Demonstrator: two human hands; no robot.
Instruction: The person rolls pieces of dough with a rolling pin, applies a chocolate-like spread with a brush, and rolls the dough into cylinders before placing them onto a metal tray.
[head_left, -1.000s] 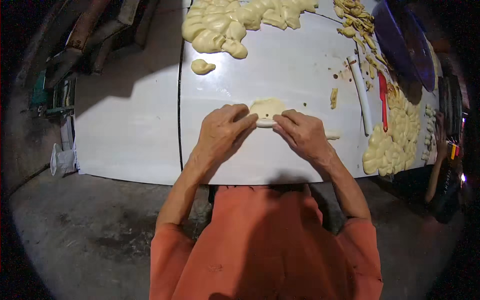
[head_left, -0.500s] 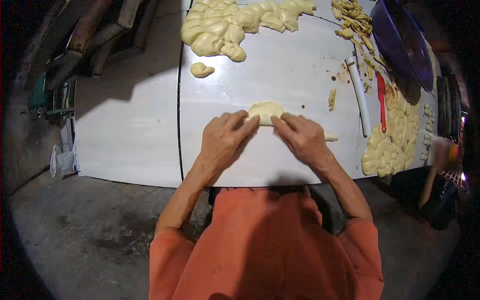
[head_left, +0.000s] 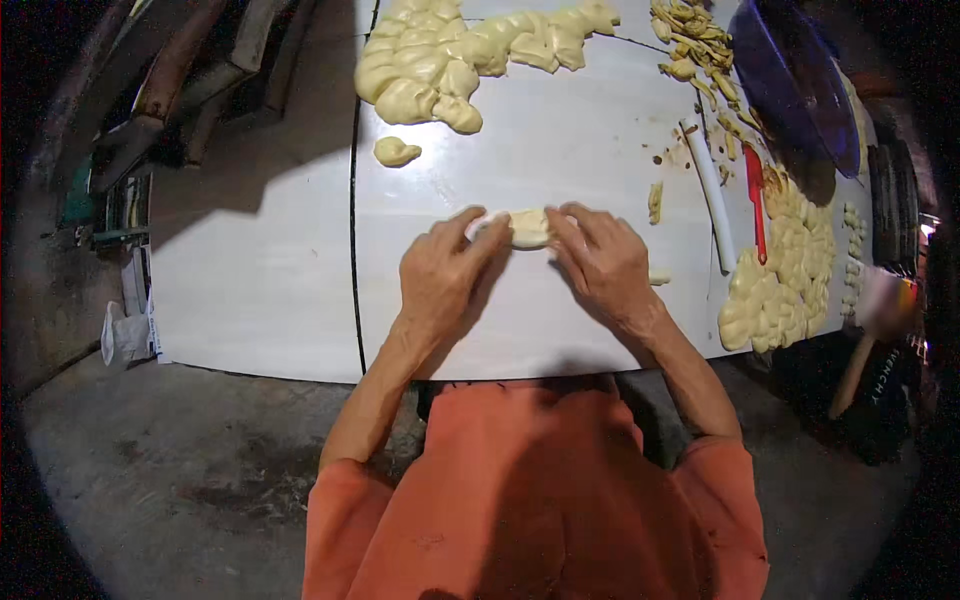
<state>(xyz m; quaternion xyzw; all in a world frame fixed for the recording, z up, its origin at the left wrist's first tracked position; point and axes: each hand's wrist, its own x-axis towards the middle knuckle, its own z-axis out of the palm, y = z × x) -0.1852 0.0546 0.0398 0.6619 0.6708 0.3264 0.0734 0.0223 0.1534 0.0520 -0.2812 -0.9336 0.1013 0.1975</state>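
Observation:
A pale piece of dough (head_left: pixel 528 228) lies on the white worktop (head_left: pixel 540 320) in front of me, partly rolled over. My left hand (head_left: pixel 445 270) grips its left end with curled fingers and thumb. My right hand (head_left: pixel 600 262) grips the right end the same way. A pale strip (head_left: pixel 659 280) lies just beyond my right hand, partly hidden by it. Farther right are a short yellow strip (head_left: pixel 655 203), a white rolling rod (head_left: pixel 707 196) and a red utensil (head_left: pixel 755 203) with a long blade.
Dough masses cover the back (head_left: pixel 420 70) and right (head_left: pixel 775 295), with a small lump (head_left: pixel 397 152), yellow scraps (head_left: pixel 690 50), a dark blue basin (head_left: pixel 800 90) and small pieces (head_left: pixel 853 260). Metal moulds (head_left: pixel 200 60) stand at upper left; a co-worker's arm (head_left: pixel 855 370) is at right.
The dough between my fingers has folded into a narrower roll as my hands worked it. At the right, the co-worker's blurred hand has moved lower and nearer the table's edge.

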